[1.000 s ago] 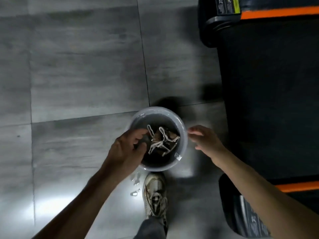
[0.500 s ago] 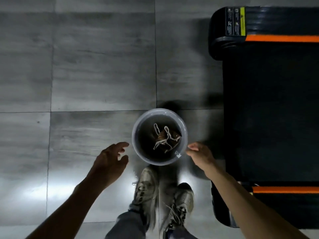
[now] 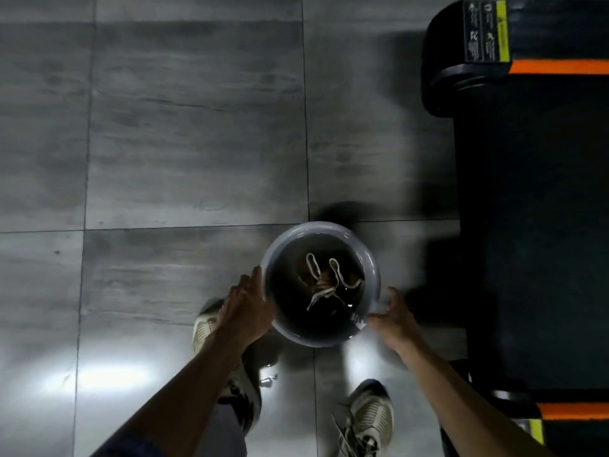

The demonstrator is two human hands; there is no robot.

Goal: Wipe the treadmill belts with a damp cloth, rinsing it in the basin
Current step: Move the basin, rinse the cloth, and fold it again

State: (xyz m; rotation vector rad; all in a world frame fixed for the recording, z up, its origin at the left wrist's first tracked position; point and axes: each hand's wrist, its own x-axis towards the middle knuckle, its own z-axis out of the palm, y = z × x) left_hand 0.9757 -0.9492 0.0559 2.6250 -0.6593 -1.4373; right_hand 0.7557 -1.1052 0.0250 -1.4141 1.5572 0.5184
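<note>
A round pale plastic basin [image 3: 371, 258] stands on the grey tiled floor, holding dark water and a brownish cloth [image 3: 324, 280] with pale edging. My left hand [image 3: 245, 303] lies against the basin's left wall, fingers fairly straight along the rim. At the lower right rim, beside a small label, my right hand [image 3: 393, 316] has its fingers curled onto the edge and its thumb raised. The black treadmill belt [image 3: 534, 232] with orange side strips runs along the right of the view.
My two feet in pale sneakers [image 3: 370, 417] stand just below the basin, the left foot partly under my left arm. Water drops [image 3: 268, 379] glint on the tile between them. The treadmill's rear end cap [image 3: 461, 51] sits at top right. Grey floor tiles [image 3: 184, 133] spread left.
My left hand left the cloth in the water, drew back, then came to the basin's left wall. My right hand closed onto the right rim. The view has moved closer.
</note>
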